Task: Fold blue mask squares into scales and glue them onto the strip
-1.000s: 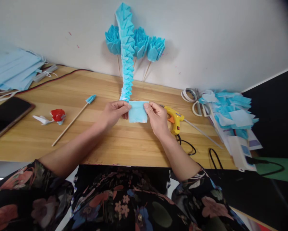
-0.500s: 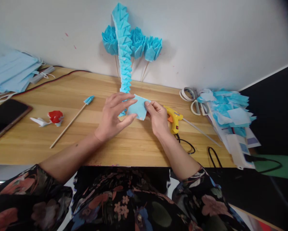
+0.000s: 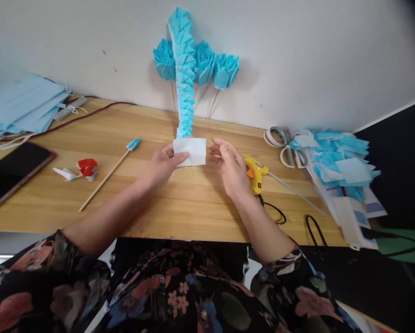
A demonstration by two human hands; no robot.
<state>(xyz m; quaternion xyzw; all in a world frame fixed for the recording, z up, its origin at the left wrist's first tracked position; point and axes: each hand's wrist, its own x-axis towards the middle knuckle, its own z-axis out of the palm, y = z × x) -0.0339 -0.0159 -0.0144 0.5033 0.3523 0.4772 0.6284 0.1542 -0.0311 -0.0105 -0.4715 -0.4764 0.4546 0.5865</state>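
Between thumb and fingers, my left hand (image 3: pixel 167 161) pinches the left side of a small square sheet (image 3: pixel 195 152), its white face toward me. Just right of the sheet, my right hand (image 3: pixel 228 162) is apart from it, fingers loosely bent and nothing visible in them. Behind the sheet a long strip of folded blue pieces (image 3: pixel 185 78) leans up against the wall, its lower end hidden. Blue flowers on sticks (image 3: pixel 226 71) stand at either side of it. A yellow glue gun (image 3: pixel 256 173) lies by my right wrist.
On the left are a stick with a blue tip (image 3: pixel 106 178), a small red flower (image 3: pixel 87 169), a phone (image 3: pixel 15 173) and stacked face masks (image 3: pixel 23 104). On the right lie tape (image 3: pixel 276 136), scissors (image 3: pixel 287 157), a pile of blue pieces (image 3: pixel 342 155) and a white device (image 3: pixel 353 222).
The sheet has passed from my right hand to my left and now shows its white face instead of blue. My right hand has let go. The view has shifted slightly left.
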